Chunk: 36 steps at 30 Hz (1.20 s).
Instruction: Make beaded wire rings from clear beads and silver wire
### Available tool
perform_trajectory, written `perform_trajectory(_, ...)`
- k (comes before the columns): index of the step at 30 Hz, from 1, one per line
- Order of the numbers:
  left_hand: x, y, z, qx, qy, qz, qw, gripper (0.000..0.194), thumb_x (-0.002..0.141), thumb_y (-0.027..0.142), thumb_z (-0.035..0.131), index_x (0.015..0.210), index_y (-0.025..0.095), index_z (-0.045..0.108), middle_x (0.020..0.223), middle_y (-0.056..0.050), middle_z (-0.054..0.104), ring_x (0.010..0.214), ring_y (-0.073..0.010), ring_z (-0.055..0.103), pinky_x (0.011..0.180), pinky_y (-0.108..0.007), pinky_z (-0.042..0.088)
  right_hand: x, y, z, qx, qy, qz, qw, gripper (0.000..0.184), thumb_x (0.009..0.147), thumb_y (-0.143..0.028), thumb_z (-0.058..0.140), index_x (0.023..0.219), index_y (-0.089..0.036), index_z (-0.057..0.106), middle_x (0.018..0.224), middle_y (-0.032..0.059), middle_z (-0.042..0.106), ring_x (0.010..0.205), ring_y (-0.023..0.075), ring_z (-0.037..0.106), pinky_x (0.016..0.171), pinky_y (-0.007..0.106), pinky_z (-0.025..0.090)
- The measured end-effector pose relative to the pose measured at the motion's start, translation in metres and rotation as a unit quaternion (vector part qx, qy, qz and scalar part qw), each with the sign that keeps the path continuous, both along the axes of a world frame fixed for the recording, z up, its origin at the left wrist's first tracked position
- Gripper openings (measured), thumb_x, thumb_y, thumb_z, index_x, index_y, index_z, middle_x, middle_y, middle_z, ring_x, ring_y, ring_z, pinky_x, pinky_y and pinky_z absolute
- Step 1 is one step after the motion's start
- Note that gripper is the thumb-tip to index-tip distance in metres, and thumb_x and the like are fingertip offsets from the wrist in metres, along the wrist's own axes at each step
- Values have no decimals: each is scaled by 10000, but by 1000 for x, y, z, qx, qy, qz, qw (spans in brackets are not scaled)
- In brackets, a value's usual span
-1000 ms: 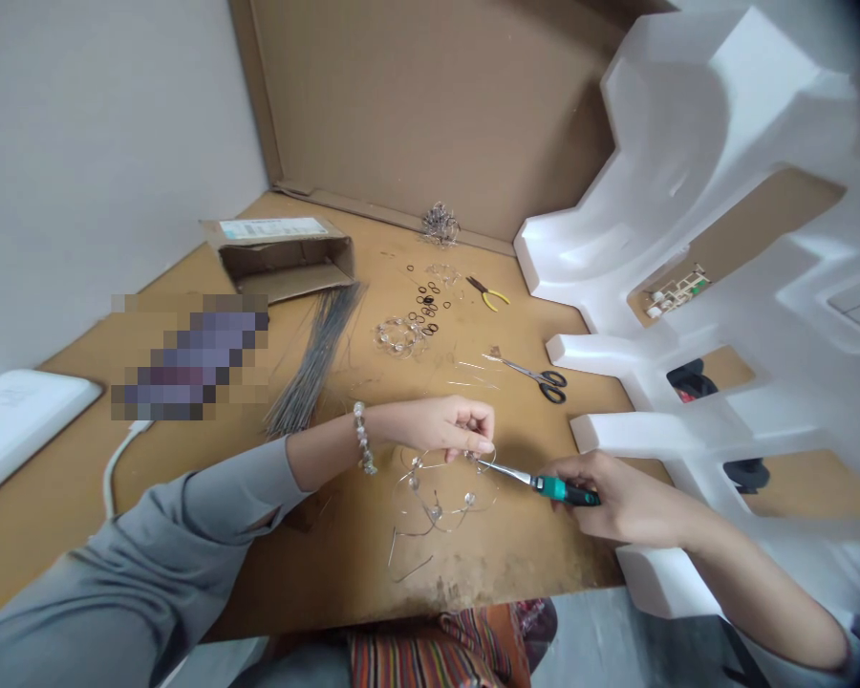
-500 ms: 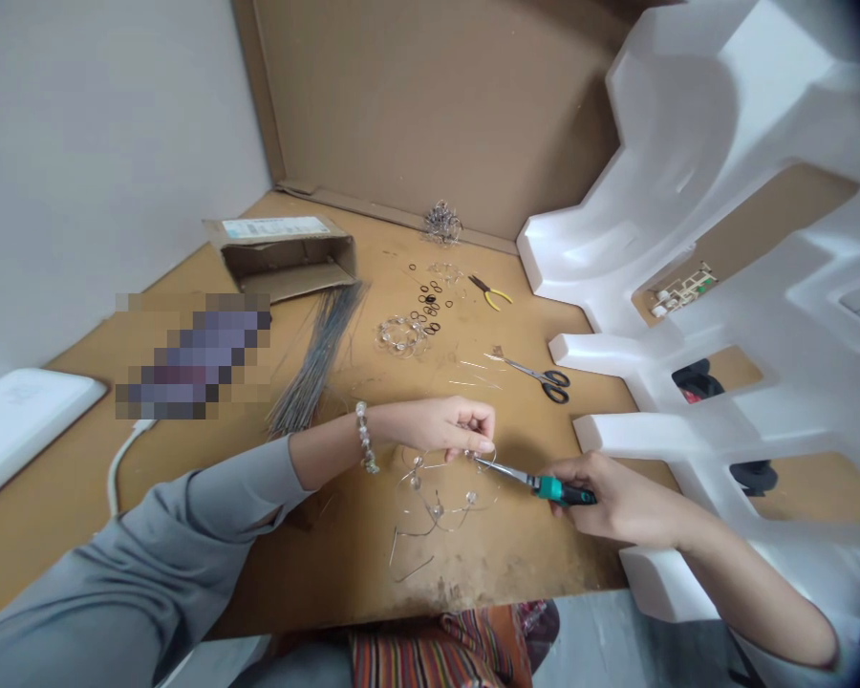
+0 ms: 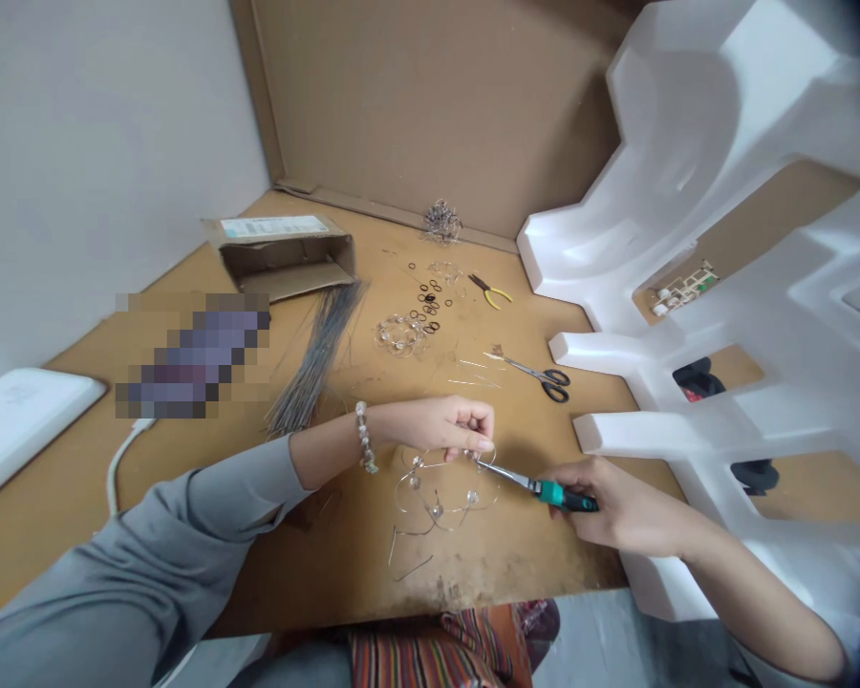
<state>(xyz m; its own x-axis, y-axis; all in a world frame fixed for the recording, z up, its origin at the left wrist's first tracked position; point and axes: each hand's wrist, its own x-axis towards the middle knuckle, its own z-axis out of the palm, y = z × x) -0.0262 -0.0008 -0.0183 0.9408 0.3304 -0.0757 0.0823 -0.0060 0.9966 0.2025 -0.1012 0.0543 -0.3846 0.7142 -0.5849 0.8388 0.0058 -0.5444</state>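
Note:
My left hand (image 3: 450,426) pinches a thin wire ring strung with clear beads (image 3: 440,489) that lies on the brown cardboard work surface (image 3: 344,535). My right hand (image 3: 620,504) is closed around green-handled pliers (image 3: 537,485), whose metal tip meets the wire right at my left fingertips. A beaded bracelet sits on my left wrist, above a grey sleeve.
Black-handled scissors (image 3: 541,376), yellow-handled pliers (image 3: 491,291), small dark rings (image 3: 428,304), a clear bead cluster (image 3: 399,334) and a bundle of straight wires (image 3: 315,358) lie farther back. An open cardboard box (image 3: 283,253) sits at left; white foam packing (image 3: 717,287) fills the right.
Almost nothing has moved; the pliers and my right hand shifted very slightly while my left hand keeps its pinch on the wire ring.

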Motion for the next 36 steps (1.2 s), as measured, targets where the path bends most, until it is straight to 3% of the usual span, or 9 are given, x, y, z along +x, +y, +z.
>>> perform_trajectory(7,-1,-1,2,3,2,10,1000,204,818,330,551,754,150,478,680,33,514,498,-51,461,493,-201,359,0,-4,-4,-7,13,-17,1000,114,667,-117,434,708,-184,516,606,-42,466,551,88,371,515,220,285)
perform_trajectory(14,-1,-1,0,6,-3,31,1000,183,829,308,537,761,153,469,671,41,494,488,-53,475,499,-205,380,-1,-9,-3,55,-41,-18,997,101,696,-152,466,755,-188,540,612,-41,461,562,93,384,505,225,262)
perform_trajectory(25,0,-4,2,37,-6,63,997,177,840,305,520,762,158,459,636,56,476,504,-59,506,514,-198,382,-2,-14,-6,62,-65,-17,996,50,712,-141,440,695,-187,451,573,-56,379,535,78,344,503,225,252)
perform_trajectory(32,-1,2,2,35,-7,112,993,185,838,329,537,798,149,548,618,26,566,586,-79,553,601,-216,422,-1,-14,-4,120,-92,-41,988,64,684,-131,424,676,-194,419,589,-50,405,550,87,374,523,231,266)
perform_trajectory(36,-3,10,2,-7,-12,109,994,223,832,363,549,834,145,595,745,-23,643,674,-96,601,670,-240,468,2,-16,-2,138,-100,-44,984,60,680,-138,426,685,-195,443,596,-47,437,554,93,398,523,230,273)
